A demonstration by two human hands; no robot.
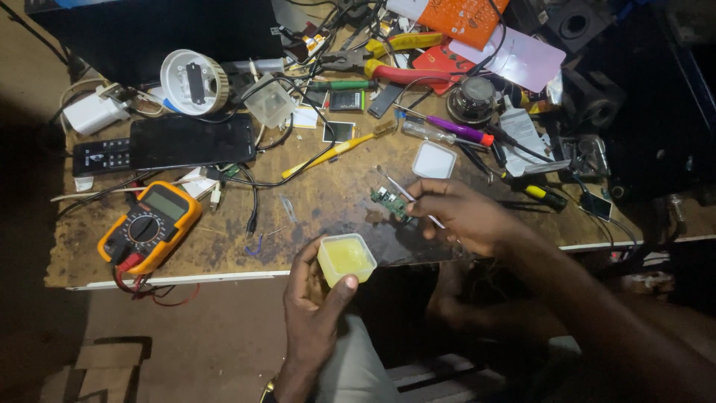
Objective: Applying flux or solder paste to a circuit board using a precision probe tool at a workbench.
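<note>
Desk: worn wooden desk (313, 216), crowded with tools at its far edge.
Left hand: left hand (317, 317), below the near edge, fingers closed around a small tub of yellow paste (347, 258).
Right hand: right hand (459, 215), fingers pinching a thin metal tool (395, 186) beside the green circuit board (389, 202) near the near edge.
Care: judged best to keep the tub level.
Far left: orange multimeter (151, 224).

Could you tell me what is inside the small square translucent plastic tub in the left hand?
The small square translucent plastic tub, held by the left hand, holds a pale yellow paste. Its depth cannot be seen.
</note>
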